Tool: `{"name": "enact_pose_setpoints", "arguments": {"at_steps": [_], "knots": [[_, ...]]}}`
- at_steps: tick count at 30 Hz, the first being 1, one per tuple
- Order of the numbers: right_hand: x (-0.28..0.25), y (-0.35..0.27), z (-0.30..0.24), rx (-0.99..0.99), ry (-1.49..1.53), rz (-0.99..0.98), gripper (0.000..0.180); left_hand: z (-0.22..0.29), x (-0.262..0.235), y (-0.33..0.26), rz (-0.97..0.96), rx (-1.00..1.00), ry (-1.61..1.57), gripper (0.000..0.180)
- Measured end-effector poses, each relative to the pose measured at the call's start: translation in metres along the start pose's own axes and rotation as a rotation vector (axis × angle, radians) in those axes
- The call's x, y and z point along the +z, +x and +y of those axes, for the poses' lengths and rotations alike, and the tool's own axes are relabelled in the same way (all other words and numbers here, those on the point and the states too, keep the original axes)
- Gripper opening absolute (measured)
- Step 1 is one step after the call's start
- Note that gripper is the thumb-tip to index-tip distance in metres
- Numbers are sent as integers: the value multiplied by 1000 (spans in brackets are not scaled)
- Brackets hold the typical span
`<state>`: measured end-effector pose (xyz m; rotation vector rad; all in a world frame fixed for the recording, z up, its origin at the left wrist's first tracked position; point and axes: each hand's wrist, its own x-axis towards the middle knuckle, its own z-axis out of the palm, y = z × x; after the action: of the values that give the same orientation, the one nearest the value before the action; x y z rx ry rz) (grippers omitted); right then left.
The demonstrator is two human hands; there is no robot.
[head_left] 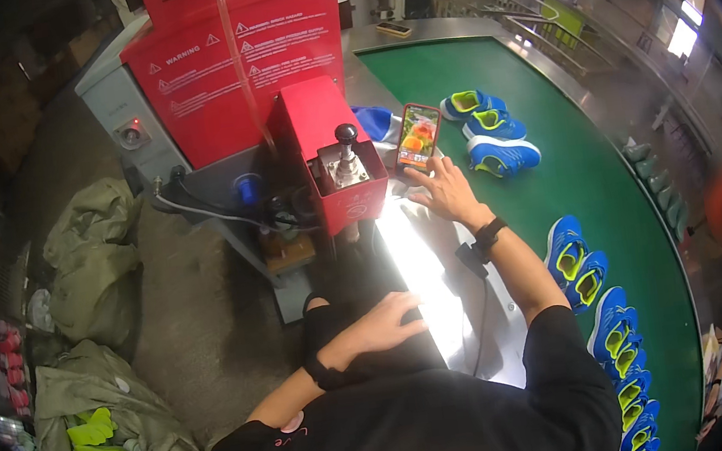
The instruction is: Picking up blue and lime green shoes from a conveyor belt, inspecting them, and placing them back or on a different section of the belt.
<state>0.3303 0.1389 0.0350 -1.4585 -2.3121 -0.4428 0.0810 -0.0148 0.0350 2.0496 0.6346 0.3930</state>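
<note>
My right hand reaches forward with fingers spread, its fingertips touching the lower edge of a phone with a lit, colourful screen and a red case. The phone stands propped on the steel bench beside a red press machine. My left hand rests open on my dark-clad thigh, holding nothing. A black band sits on each wrist, and a dark cable hangs from the right one.
Blue shoes with yellow-green lining lie on the green conveyor belt, and several more line its near edge. A bright light strip runs along the bench. Grey-green sacks lie on the floor at left.
</note>
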Motion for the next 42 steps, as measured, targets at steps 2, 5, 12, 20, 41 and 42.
{"name": "enact_pose_setpoints", "arguments": {"at_steps": [2,5,12,20,41,42], "knots": [[-4,5,7,14,36,-19,51,27,-23,-5,15,7,-133,44],[-11,11,22,6,8,-83,48,77,-59,-21,54,-14,-344,41],[-33,25,66,192,-91,152,46,177,-129,-74,140,763,-263,31],[-89,-61,2,134,203,151,24,221,-115,-100,20,1163,135,32],[-42,-193,-103,999,472,-79,21,224,-95,-45,-205,1322,-3,34],[-39,-191,-103,939,488,-11,21,221,-96,-44,-221,1330,-47,34]]}}
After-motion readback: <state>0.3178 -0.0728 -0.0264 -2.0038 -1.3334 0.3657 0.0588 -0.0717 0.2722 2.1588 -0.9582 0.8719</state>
